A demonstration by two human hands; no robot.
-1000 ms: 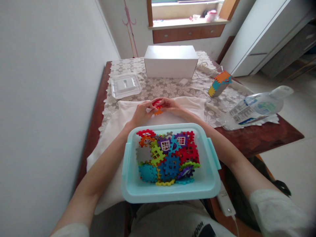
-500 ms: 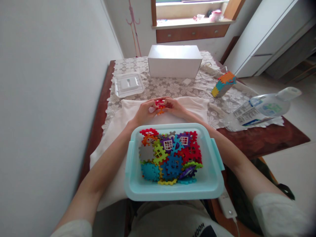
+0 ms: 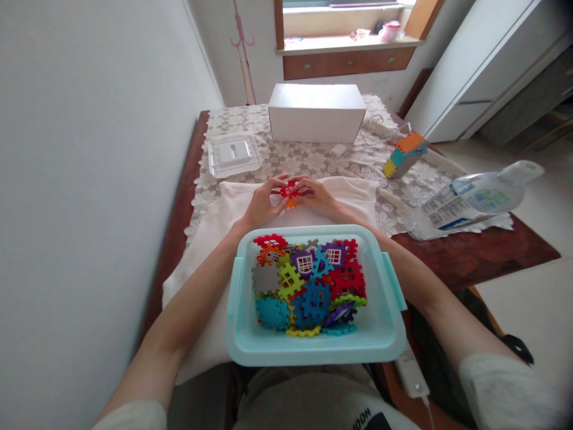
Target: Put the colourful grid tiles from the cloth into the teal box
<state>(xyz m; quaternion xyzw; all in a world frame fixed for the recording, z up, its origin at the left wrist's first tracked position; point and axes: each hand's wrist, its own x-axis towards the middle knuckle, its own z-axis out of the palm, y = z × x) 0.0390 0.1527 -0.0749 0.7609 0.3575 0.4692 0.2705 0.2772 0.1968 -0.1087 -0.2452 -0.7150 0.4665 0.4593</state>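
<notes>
Between my two hands, above the white cloth (image 3: 215,239), are a red interlocking building piece (image 3: 289,190) with a window grid and an orange piece (image 3: 292,203) at its near edge. My left hand (image 3: 263,200) grips the red piece's left side with bent fingers. From the other side, my right hand (image 3: 317,197) pinches it, fingers over its top. Fingers cover part of both pieces, so how they join cannot be made out. Closer to me stands a light-teal bin (image 3: 385,322) full of many-coloured interlocking pieces (image 3: 313,298), under my forearms' span.
A clear plastic lid (image 3: 233,154) lies at the back left, near a long white box (image 3: 317,122). On the right are a built block of orange, blue, yellow and grey pieces (image 3: 405,154) and a large clear bottle (image 3: 474,197). A power strip (image 3: 412,373) is beside the bin.
My left fingers have lifted and spread slightly, and more of the red piece shows between my hands. The bin and the other things stay where they were.
</notes>
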